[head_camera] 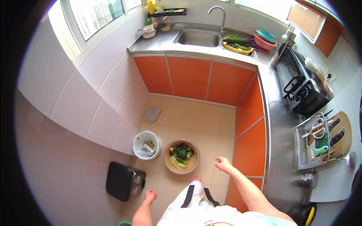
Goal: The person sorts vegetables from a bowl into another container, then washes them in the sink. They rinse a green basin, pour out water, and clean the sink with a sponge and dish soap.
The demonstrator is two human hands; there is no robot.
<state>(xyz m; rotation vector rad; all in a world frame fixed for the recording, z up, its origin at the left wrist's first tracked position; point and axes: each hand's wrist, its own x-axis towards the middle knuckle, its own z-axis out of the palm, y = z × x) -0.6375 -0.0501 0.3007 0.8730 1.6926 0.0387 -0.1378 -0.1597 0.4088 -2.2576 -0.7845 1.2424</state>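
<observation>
My left hand (pixel 150 195) hangs low beside the lidded black bin (pixel 118 180), loosely curled, with nothing visible in it. My right hand (pixel 222 164) is held out near the orange cabinet doors (pixel 250 152), thumb and bent fingers slightly apart, holding nothing I can see. Between and beyond the hands, a brown basin (pixel 195 165) stands on the tiled floor with leafy greens (pixel 181 154) and pale stems in it. Left of the basin is a white bin (pixel 135 151) lined with a clear bag, holding scraps and a crumpled wrapper. Neither hand touches these things.
A steel counter (pixel 278 121) runs along the right, bearing a black oven (pixel 308 94) and a rack of knives and scissors (pixel 297 149). Ahead are the sink (pixel 198 39) and a yellow basket (pixel 240 51) of vegetables. A grey cloth-like sheet (pixel 153 113) lies on the floor.
</observation>
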